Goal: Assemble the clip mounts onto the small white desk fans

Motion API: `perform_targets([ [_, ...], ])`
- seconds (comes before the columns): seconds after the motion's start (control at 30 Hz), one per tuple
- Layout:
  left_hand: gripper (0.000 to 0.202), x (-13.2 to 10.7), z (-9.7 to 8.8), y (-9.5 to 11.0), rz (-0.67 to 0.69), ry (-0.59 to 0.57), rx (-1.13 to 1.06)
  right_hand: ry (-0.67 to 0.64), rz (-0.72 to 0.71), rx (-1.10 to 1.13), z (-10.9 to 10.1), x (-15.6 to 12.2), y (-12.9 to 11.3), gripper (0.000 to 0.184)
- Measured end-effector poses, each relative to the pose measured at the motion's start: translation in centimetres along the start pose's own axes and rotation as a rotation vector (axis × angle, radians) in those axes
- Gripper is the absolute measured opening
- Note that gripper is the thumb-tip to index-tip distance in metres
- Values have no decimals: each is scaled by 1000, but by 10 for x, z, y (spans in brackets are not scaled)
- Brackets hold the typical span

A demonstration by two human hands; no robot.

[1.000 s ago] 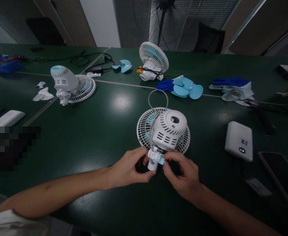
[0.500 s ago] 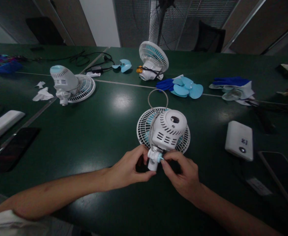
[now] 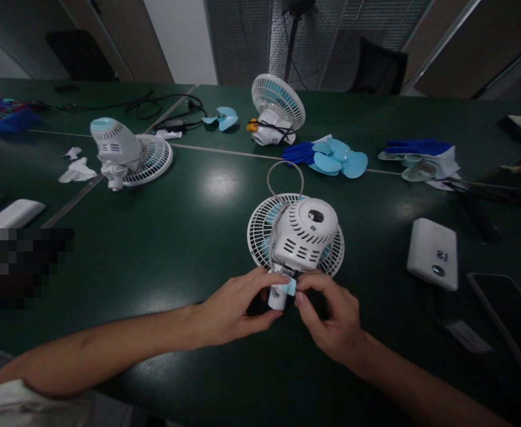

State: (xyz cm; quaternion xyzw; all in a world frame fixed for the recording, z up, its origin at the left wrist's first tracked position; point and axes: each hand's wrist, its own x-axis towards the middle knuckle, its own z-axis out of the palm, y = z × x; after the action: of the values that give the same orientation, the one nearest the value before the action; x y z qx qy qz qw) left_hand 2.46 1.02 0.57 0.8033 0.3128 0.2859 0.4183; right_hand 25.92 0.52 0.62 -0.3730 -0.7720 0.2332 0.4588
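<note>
A small white fan (image 3: pixel 307 234) lies face down on its round grille (image 3: pixel 259 228), motor housing up, its neck joint (image 3: pixel 277 298) toward me. My left hand (image 3: pixel 238 302) grips this neck between the thumb below and the fingers above, the index fingertip reaching over the joint. On the joint's right side sits a light blue knob (image 3: pixel 291 287). The thumb and index finger of my right hand (image 3: pixel 332 311) are pinched at the knob's outer edge. A grey cord (image 3: pixel 304 178) loops out behind the grille. Light blue blades show through the grille bars.
Another fan (image 3: pixel 120 148) lies at left, and a third fan (image 3: pixel 276 112) stands at the back. Light blue blades (image 3: pixel 340 158) rest by blue gloves (image 3: pixel 298 153). A white power bank (image 3: pixel 433 252) and a phone (image 3: pixel 510 320) are at right. Paper scraps (image 3: pixel 78 171) lie left.
My left index finger has moved right, over the top of the joint. The light blue knob has turned and now shows its flat, wider side. The fan body has stayed put.
</note>
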Motion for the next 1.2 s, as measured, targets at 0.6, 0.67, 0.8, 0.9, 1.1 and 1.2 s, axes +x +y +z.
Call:
perform_targets([
  [0.6,57,-1,3,-2,5,29,-32,30,-42,-51,1,0,0,28],
  [0.67,58,-1,3,-2,3,27,-26,24,-37,-48,1,0,1,27],
  [0.8,58,-1,2,-2,-1,18,-22,23,-28,-56,2,1,2,25],
  [0.9,59,-1,2,-2,-1,12,-17,26,-22,-73,2,2,2,23],
  [1.1,59,-1,2,-3,8,14,-15,41,-4,-72,2,1,2,18],
  [1.2,58,-1,2,-4,9,10,-22,46,6,-69,2,1,3,16],
])
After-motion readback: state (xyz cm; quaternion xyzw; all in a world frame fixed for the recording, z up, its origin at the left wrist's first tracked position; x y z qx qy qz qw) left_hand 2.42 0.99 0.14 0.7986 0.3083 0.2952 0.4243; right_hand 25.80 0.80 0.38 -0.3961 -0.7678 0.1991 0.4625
